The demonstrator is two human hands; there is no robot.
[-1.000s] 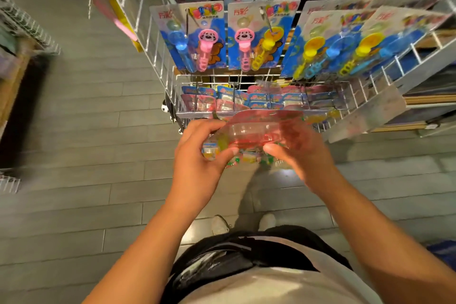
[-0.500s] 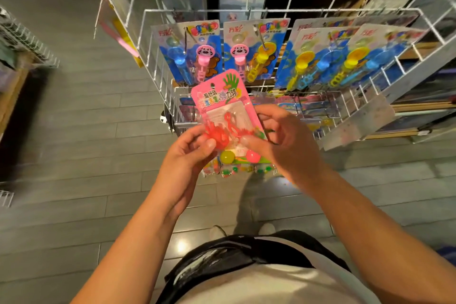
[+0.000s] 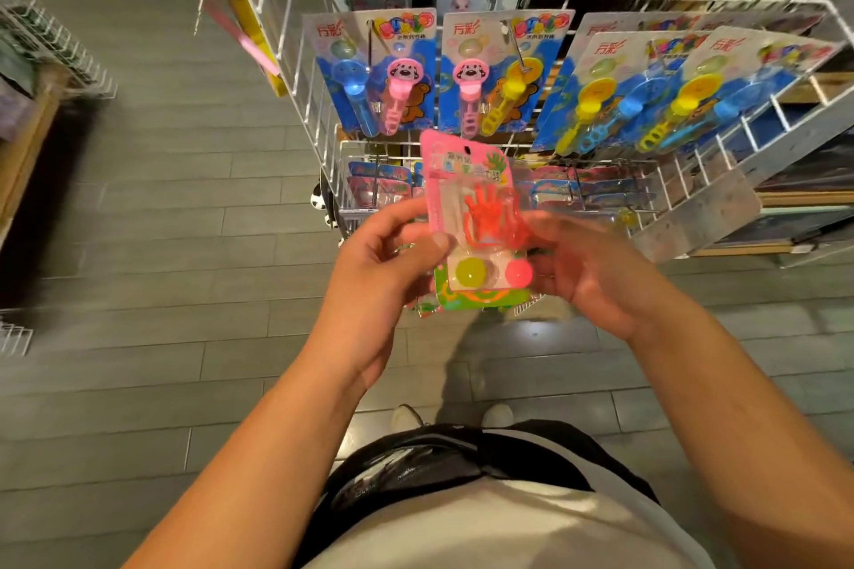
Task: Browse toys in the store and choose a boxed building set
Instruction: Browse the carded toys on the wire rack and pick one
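Observation:
I hold a pink blister card (image 3: 471,208) upright in front of the rack; it carries an orange sticky hand toy, a yellow ball and a pink ball. My left hand (image 3: 383,263) pinches its left edge, thumb on the front. My right hand (image 3: 587,263) holds the right edge and looks blurred from motion. No boxed building set is in view.
A white wire display rack (image 3: 693,152) stands ahead, hung with blue cards of bubble wands (image 3: 494,74) and a lower row of small packs (image 3: 379,185). Another wire shelf (image 3: 51,42) is at the far left. Grey plank floor (image 3: 161,208) lies around me.
The card was lying flat and low between my hands; it has been tipped up to face me and raised a little. The view has moved slightly closer to the rack.

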